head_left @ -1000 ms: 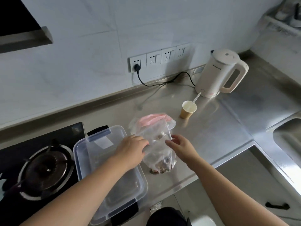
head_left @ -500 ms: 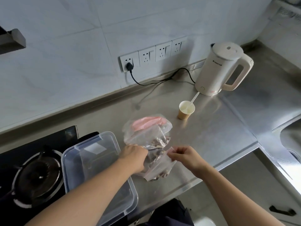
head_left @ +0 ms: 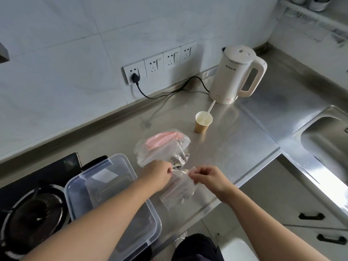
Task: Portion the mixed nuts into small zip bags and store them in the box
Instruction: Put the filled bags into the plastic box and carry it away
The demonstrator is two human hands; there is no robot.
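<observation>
While we pinch small bag [head_left: 178, 193] top, left hand [head_left: 157, 174] and right hand [head_left: 209, 177] fingers curl tight on its corners.

Single head-worn view, forward and down, close over the countertop [head_left: 235, 147].

We count two hands, a left hand [head_left: 157, 173] and a right hand [head_left: 209, 178], one small zip bag [head_left: 178, 193], one larger nut bag [head_left: 162, 147], one plastic box [head_left: 113, 200], one paper cup [head_left: 203, 122], one kettle [head_left: 233, 74], four wall sockets [head_left: 160, 65], and one stove burner [head_left: 32, 213].
</observation>
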